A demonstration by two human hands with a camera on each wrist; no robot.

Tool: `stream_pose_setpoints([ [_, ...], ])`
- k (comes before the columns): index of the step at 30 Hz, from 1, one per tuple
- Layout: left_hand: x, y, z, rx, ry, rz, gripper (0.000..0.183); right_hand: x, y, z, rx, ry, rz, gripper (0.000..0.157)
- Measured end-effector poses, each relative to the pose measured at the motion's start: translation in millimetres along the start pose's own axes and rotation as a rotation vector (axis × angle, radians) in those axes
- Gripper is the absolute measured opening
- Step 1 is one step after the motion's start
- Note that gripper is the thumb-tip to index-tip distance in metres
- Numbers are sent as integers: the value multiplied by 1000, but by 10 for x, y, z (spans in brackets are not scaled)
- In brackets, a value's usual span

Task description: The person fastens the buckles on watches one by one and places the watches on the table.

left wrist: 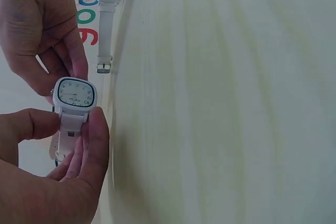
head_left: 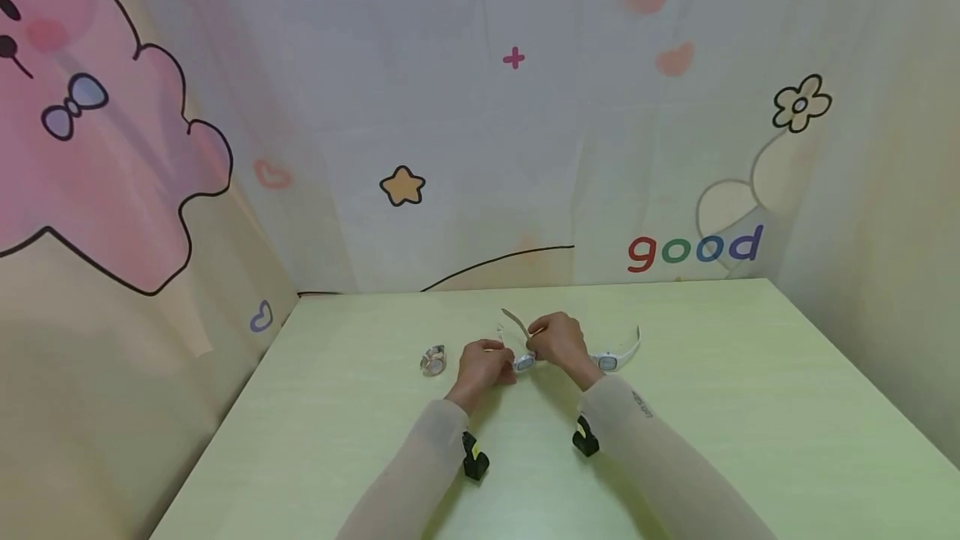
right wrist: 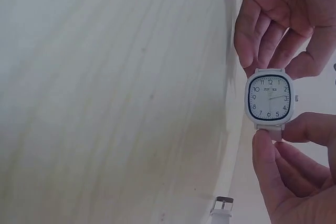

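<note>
A white wristwatch [head_left: 524, 362] with a rounded square dial is held between both hands above the table. My left hand [head_left: 483, 365] pinches its strap on one side of the case, the thumb and index finger showing in the left wrist view beside the watch [left wrist: 75, 95]. On the other side, my right hand [head_left: 558, 342] grips the strap close to the case, and the dial [right wrist: 270, 98] faces up in the right wrist view. The strap ends rise past the fingers and are partly hidden.
A second white watch [head_left: 609, 362] lies on the table just right of my right hand, its strap [head_left: 634, 346] curving up. Left of my left hand sits a metal-banded watch [head_left: 433, 361]. A printed curtain [head_left: 465, 123] hangs behind the pale table [head_left: 337, 457].
</note>
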State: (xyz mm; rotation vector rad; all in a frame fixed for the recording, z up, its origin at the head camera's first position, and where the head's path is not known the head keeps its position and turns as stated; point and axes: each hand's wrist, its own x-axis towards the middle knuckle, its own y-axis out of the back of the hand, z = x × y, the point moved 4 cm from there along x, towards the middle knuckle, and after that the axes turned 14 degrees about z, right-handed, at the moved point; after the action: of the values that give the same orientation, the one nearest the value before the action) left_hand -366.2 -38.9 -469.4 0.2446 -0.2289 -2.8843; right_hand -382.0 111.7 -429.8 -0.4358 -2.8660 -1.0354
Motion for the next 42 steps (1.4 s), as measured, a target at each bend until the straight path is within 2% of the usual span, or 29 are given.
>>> stream_pose_setpoints([
  [5, -37, -16, 7, -3, -18, -16, 31, -41, 1, -19, 5, 33, -16, 32],
  [11, -50, -30, 15, -3, -44, -28, 21, -62, 24, -25, 20, 76, 12, 27],
  [17, -56, -15, 16, -9, -91, -23, 27, -70, 61, -26, 139, 57, 0, 26],
  [23, -88, -3, 73, -68, -129, -63, 31, -83, 127, -40, 224, 39, 8, 26],
  [29, -126, 11, 124, -95, -149, -87, 34, -80, 141, -24, 260, 27, -3, 28],
  [42, -163, 83, 240, -126, -237, -62, 29, -152, 262, -111, 349, 58, 1, 29],
])
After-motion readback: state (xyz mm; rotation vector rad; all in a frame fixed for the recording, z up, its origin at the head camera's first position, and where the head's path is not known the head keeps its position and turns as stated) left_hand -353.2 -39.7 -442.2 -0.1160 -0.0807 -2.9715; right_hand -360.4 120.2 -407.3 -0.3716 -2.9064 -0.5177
